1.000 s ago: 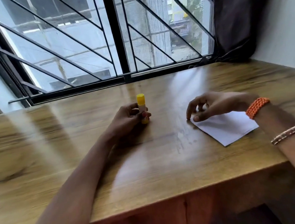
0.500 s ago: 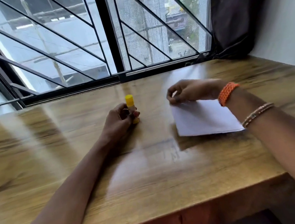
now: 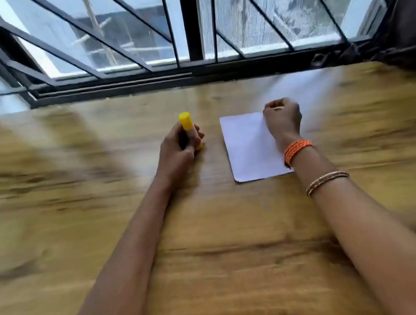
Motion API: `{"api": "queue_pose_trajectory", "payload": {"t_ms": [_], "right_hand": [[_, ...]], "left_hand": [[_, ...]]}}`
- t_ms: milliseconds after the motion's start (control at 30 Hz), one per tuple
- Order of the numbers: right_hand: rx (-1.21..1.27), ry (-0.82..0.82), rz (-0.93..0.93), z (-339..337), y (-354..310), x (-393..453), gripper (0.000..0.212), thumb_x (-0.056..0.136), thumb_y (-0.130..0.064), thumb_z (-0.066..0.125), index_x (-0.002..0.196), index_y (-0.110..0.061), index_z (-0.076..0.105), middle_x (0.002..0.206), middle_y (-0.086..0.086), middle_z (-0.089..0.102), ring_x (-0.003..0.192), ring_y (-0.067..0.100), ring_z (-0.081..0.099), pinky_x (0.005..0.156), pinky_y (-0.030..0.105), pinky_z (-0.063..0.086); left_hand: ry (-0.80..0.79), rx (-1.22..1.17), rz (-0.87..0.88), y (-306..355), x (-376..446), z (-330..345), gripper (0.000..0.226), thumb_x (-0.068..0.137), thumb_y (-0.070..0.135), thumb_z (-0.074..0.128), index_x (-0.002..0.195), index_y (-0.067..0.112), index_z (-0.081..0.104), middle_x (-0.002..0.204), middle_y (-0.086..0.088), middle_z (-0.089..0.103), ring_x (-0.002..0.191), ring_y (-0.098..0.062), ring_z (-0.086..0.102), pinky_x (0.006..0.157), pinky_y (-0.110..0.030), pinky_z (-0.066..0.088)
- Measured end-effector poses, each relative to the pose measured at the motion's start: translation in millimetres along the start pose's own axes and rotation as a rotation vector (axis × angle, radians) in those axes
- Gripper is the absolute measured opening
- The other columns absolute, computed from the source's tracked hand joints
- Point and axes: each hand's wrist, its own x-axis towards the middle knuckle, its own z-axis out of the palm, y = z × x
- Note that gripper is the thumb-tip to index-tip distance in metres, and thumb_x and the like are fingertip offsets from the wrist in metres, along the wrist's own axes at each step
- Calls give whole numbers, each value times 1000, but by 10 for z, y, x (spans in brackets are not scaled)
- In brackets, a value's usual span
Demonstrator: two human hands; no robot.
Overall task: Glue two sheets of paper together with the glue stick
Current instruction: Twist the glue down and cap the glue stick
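Paper [image 3: 250,147] lies flat on the wooden table [image 3: 79,223], my right hand [image 3: 283,120] curled at its far right corner, though whether it pinches is unclear. My left hand [image 3: 178,153] grips the yellow-capped glue stick [image 3: 187,123] upright, just left of the sheet.

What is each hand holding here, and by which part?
The left hand grips the glue stick by its lower body, cap still on. The right hand curls at the paper's far edge; a pinch can't be confirmed.

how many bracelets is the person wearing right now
2, both on the right arm: an orange braided bracelet at the wrist, and a thin beaded bracelet further up the forearm. The left arm shows none.
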Motion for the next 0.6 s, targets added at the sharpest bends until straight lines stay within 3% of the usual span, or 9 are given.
{"api": "queue_pose_trajectory", "payload": {"t_ms": [67, 233, 333, 433, 600], "right_hand": [[-33, -8, -55, 83, -37, -105, 16, 82, -1, 51, 92, 1, 63, 80, 7, 62, 74, 18, 58, 62, 17, 41], [-137, -69, 77, 10, 149, -591, 17, 83, 3, 47, 93, 2, 61, 88, 19, 69, 80, 26, 64, 65, 27, 49], [-194, -85, 6, -41, 106, -702, 17, 84, 5, 44, 93, 3, 59, 85, 22, 68, 80, 33, 63, 67, 38, 51], [-261, -88, -81, -53, 72, -696, 18, 84, 4, 41, 95, 0, 56, 85, 22, 65, 82, 37, 60, 67, 38, 45], [-450, -33, -139, -61, 39, -721, 21, 90, -12, 36, 94, -3, 55, 94, 20, 61, 94, 38, 53, 78, 42, 39]], "left_hand": [[57, 31, -57, 44, 49, 24, 14, 83, -2, 51, 87, 10, 56, 85, 1, 64, 81, -8, 64, 79, -27, 51], [-69, 116, -208, 102, -523, 45, 20, 81, -1, 50, 82, 19, 48, 83, 6, 61, 85, -16, 66, 79, -23, 50], [-100, 102, -260, 144, -676, -45, 20, 83, -3, 48, 82, 17, 48, 81, 9, 59, 80, -4, 62, 78, -18, 48], [-105, 139, -212, 187, -675, -60, 18, 82, 0, 48, 81, 18, 47, 85, 6, 61, 79, 9, 59, 74, -7, 43], [-70, 121, -238, 217, -695, -34, 9, 83, 11, 52, 85, 18, 55, 84, 9, 63, 77, -5, 61, 70, -20, 46]]}}
